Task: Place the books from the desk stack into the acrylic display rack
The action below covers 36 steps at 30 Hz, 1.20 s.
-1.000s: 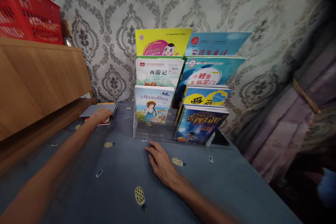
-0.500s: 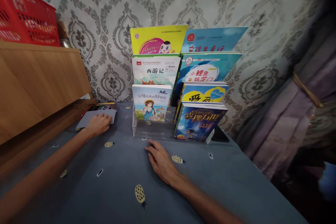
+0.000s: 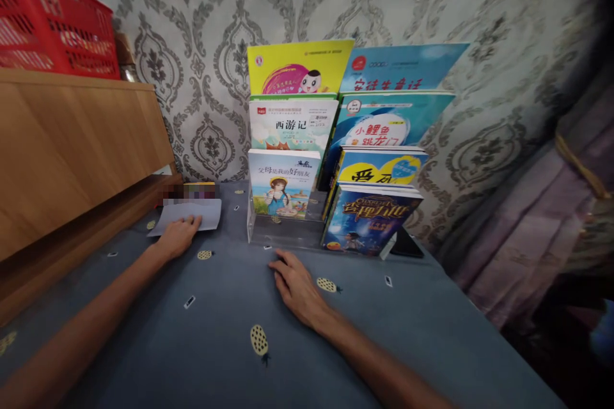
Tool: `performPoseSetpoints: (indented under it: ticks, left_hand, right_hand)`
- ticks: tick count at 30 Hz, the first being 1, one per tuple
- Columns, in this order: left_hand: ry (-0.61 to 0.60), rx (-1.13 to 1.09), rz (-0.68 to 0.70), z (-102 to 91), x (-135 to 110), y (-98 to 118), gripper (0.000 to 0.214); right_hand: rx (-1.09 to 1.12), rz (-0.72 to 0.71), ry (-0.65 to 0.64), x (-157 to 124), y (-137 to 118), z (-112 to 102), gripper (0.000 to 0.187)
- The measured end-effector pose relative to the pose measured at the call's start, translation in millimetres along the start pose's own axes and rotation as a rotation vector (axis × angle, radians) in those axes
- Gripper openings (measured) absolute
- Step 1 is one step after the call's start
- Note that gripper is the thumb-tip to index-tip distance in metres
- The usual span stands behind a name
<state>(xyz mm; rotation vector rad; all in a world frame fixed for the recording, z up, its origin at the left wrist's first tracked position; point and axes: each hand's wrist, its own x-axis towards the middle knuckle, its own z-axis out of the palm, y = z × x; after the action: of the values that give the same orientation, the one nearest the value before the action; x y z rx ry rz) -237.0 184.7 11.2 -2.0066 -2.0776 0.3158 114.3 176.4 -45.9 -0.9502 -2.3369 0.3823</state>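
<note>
At the far left of the cloth, my left hand (image 3: pixel 178 236) has its bent fingers on top of a pale grey, plain-faced booklet (image 3: pixel 208 212). Its thumb is hidden, and the booklet bows slightly under the grip. Behind the booklet a yellow edge and a blurred patch show. My right hand (image 3: pixel 300 291) lies on the cloth with fingers apart, holding nothing, just in front of a clear acrylic book rack (image 3: pixel 288 233). Two columns of books stand in the rack; a blue book with gold lettering (image 3: pixel 367 223) and a book with a girl on its cover (image 3: pixel 283 185) are at the front.
A wooden cabinet (image 3: pixel 81 153) borders the left side, with a red plastic basket (image 3: pixel 81 32) on top. A dark flat object (image 3: pixel 407 246) lies right of the rack. Patterned wallpaper is behind, and a purple curtain (image 3: pixel 532 249) hangs at right.
The view has turned slightly left. My left hand has drawn back a little across the booklet, whose surface looks lighter and more bowed. My right hand stays nearly still.
</note>
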Motion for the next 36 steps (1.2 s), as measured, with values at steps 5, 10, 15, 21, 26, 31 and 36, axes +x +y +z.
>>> performPoseSetpoints:
  ticks: [5,10,15,21,26,31,36]
  left_hand:
    - [-0.052,-0.032,0.082,3.2,-26,14,0.059]
    - [-0.092,-0.074,0.147,-6.1,-44,22,0.06]
    - [-0.126,-0.056,0.216,-23.3,-76,43,0.062]
    - [-0.136,-0.064,0.292,-41.1,-126,78,0.066]
    - [-0.056,-0.126,0.381,-51.7,-156,112,0.067]
    - [0.04,-0.128,0.45,-59.4,-173,149,0.048]
    - [0.123,-0.285,0.486,-50.6,-174,155,0.055]
  right_hand:
    - [-0.011,-0.001,-0.021,1,-2,-1,0.033]
    - [-0.02,-0.005,-0.026,2,-3,-1,0.033]
    - [-0.035,-0.007,-0.047,4,-8,-2,0.032]
    - [-0.049,-0.081,-0.071,4,-17,-6,0.033]
    - [-0.018,-0.197,-0.02,1,-25,-10,0.034]
    - [0.023,-0.195,-0.052,-2,-30,-13,0.03]
    - [0.025,-0.201,-0.123,-3,-27,-10,0.028]
